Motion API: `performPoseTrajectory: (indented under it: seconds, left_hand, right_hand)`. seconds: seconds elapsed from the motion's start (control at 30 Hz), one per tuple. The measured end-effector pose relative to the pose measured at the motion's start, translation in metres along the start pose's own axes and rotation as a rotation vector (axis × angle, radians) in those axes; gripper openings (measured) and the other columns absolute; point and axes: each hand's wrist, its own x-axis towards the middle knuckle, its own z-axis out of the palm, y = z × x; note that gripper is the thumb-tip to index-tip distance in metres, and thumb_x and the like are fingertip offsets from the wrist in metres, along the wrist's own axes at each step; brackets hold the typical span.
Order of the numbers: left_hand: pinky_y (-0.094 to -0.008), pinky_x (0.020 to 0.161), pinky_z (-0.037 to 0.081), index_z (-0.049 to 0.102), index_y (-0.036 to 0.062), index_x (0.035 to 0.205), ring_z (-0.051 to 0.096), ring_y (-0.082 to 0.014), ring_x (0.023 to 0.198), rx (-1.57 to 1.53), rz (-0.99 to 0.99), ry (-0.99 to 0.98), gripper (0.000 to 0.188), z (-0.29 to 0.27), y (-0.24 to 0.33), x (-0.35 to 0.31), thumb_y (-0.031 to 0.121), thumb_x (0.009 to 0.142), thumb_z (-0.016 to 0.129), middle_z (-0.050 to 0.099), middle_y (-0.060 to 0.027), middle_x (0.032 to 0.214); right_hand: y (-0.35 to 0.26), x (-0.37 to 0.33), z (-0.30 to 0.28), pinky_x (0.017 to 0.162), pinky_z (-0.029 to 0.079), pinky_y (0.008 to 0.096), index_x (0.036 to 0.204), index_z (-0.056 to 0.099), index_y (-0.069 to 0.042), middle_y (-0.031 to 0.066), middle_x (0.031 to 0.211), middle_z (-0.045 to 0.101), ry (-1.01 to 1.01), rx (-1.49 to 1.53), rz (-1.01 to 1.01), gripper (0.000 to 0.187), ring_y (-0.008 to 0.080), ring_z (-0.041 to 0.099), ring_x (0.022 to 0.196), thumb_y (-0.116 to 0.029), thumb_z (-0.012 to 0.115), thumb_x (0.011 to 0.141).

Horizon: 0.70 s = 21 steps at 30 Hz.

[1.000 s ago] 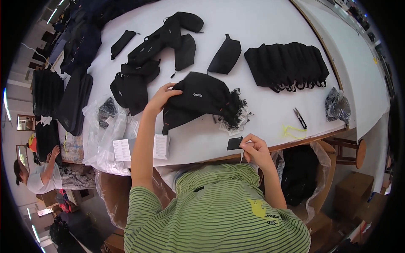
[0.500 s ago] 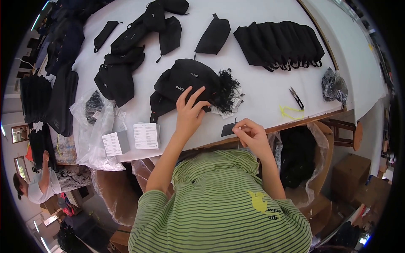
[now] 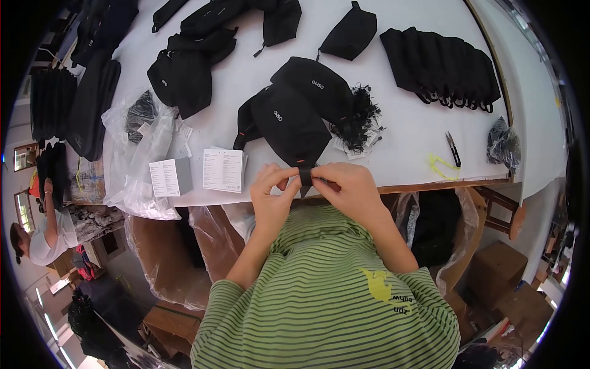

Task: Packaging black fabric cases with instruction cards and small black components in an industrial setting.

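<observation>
A black zip pouch (image 3: pixel 294 126) with a pale printed mark lies at the table's near edge, its strap end toward me. My left hand (image 3: pixel 273 194) is closed in a pinch on the left of that short strap (image 3: pixel 305 171). Against its other side, my right hand (image 3: pixel 349 189) is pinched closed, its fingertips almost meeting the left ones. A dark pointed piece, which looks like the black hang tag (image 3: pixel 305 190), shows below between the hands; its string is hidden by the fingers. Another black pouch (image 3: pixel 316 86) lies partly beneath the first.
Right of the pouches sits a heap of black tag strings (image 3: pixel 359 120). Thread snips (image 3: pixel 453 149) lie by yellow cord. A row of black pouches (image 3: pixel 439 67) is farther right. Left are white cards (image 3: pixel 222 170) and clear plastic bags (image 3: pixel 138 166). Plastic-lined boxes (image 3: pixel 163 258) stand below the table edge.
My left hand has drawn the top pouch toward me and turned its strap end to the table edge. My right hand has brought the black hang tag left to the strap.
</observation>
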Motion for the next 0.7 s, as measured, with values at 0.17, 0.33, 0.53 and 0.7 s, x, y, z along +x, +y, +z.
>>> performPoseTrajectory:
  seconds: [0.17,0.33,0.53,0.7]
  left_hand:
    - [-0.0255,0.072,0.041,0.065,0.0016,0.089,0.055,-0.0126,0.078,-0.135,0.091,0.135,0.012,0.000,0.002,-0.003,0.001,0.078,0.069,0.059,-0.0029,0.071]
    - [-0.0225,0.071,0.043,0.059,0.0002,0.096,0.056,-0.0097,0.077,-0.628,-0.225,0.121,0.013,-0.015,0.033,-0.009,-0.001,0.085,0.065,0.062,-0.0039,0.081]
    - [-0.0175,0.057,0.033,0.064,0.0008,0.090,0.043,-0.0023,0.060,-0.503,-0.146,-0.097,0.009,-0.008,0.052,-0.008,0.001,0.082,0.067,0.056,0.0026,0.074]
    - [-0.0173,0.052,0.024,0.066,0.0015,0.088,0.034,-0.0011,0.056,-0.495,-0.146,-0.185,0.007,-0.007,0.055,-0.009,0.002,0.082,0.068,0.047,0.0064,0.067]
  right_hand:
    - [-0.014,0.000,-0.009,0.056,0.042,0.0233,0.096,0.061,-0.007,0.0005,0.068,0.056,-0.114,0.298,0.297,0.014,0.0082,0.051,0.057,-0.009,0.067,0.084]
    - [-0.003,-0.010,-0.025,0.069,0.043,0.0233,0.096,0.050,-0.002,0.0054,0.085,0.057,0.006,1.022,0.191,0.013,0.0113,0.055,0.077,-0.002,0.061,0.088]
    - [-0.020,-0.004,-0.023,0.066,0.046,0.0240,0.096,0.051,0.000,0.0122,0.088,0.064,0.023,1.092,0.178,0.010,0.0132,0.059,0.073,-0.001,0.059,0.090]
    - [-0.014,-0.013,-0.024,0.056,0.042,0.0192,0.092,0.053,0.000,0.0150,0.085,0.068,0.015,1.032,0.273,0.009,0.0111,0.061,0.068,-0.005,0.061,0.090]
